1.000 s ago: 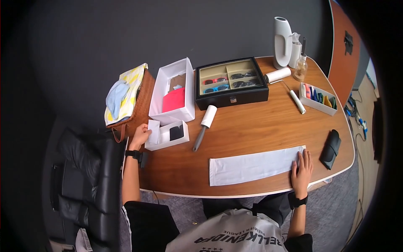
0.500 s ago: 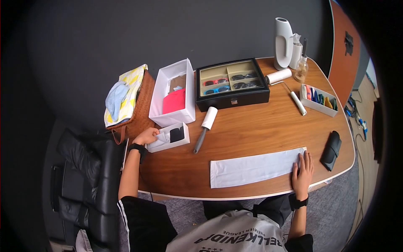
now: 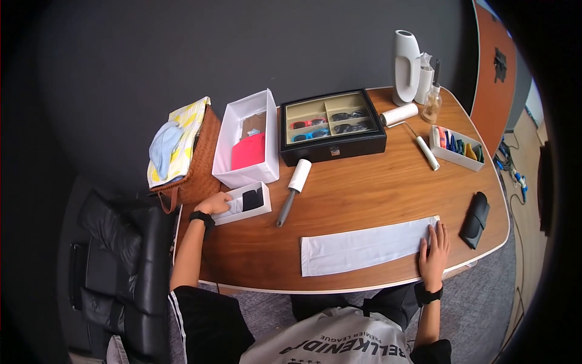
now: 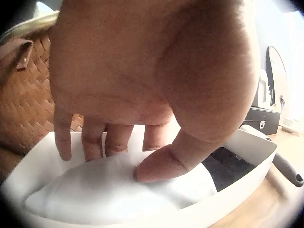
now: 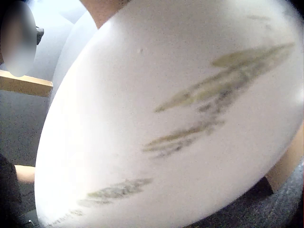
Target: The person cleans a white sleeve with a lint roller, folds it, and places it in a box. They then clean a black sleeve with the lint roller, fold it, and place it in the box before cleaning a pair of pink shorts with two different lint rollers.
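Over the left end of the small white box, my left hand reaches down. In the left wrist view the thumb and fingers of that hand pinch a folded white cloth lying in the box, beside a dark folded cloth. My right hand lies flat, fingers extended, on the right end of a long white fabric strip spread on the table. A white surface with greenish marks fills most of the right wrist view, where the right fingers cannot be made out.
Behind the small box stand a wicker basket and a larger white box. A lint roller, a black glasses case box, another roller, a box of colourful items and a black pouch are on the table.
My left hand has lowered the folded white cloth from above the small box's left end into it. The right hand stays on the strip. The head view has shifted slightly.
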{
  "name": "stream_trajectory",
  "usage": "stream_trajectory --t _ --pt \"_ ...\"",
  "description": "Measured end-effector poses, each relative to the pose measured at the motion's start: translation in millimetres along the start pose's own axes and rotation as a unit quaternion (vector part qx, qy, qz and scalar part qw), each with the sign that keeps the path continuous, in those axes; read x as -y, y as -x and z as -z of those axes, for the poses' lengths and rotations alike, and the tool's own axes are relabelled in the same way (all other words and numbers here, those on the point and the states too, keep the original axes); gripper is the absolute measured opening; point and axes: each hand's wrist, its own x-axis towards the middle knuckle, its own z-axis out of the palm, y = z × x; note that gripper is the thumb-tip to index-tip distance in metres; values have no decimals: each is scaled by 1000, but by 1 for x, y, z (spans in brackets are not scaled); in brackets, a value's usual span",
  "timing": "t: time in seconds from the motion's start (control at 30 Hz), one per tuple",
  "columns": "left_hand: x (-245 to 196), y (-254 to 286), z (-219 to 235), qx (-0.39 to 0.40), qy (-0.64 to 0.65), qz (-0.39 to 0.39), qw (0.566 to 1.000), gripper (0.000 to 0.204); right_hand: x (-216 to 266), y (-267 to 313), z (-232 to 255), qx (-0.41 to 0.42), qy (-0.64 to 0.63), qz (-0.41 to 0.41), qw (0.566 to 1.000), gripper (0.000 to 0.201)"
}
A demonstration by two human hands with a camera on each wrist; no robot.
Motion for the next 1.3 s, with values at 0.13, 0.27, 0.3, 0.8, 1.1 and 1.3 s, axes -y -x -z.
stream_trajectory --t 0.13,0.27,0.3,0.8,1.1,1.3 --pt "0 -1 -1 28 -24 43 998 33 1 0 0 -2 -3 -4 1000 42" --pt "2 -3 -15 -72 -61 41 995 34 0 -1 1 -1 5 -5 1000 42" --pt "0 -1 -16 -103 -85 42 990 35 -1 0 1 2 2 -3 1000 42" --pt "-16 28 -37 -93 -58 -1 994 40 -2 0 -1 2 6 2 1000 42" --pt "-35 66 -22 -218 -34 42 974 39 -3 1 -3 -1 2 6 1000 42" --pt "-29 59 -35 -145 -32 31 988 42 0 -1 -1 -3 4 7 1000 42"
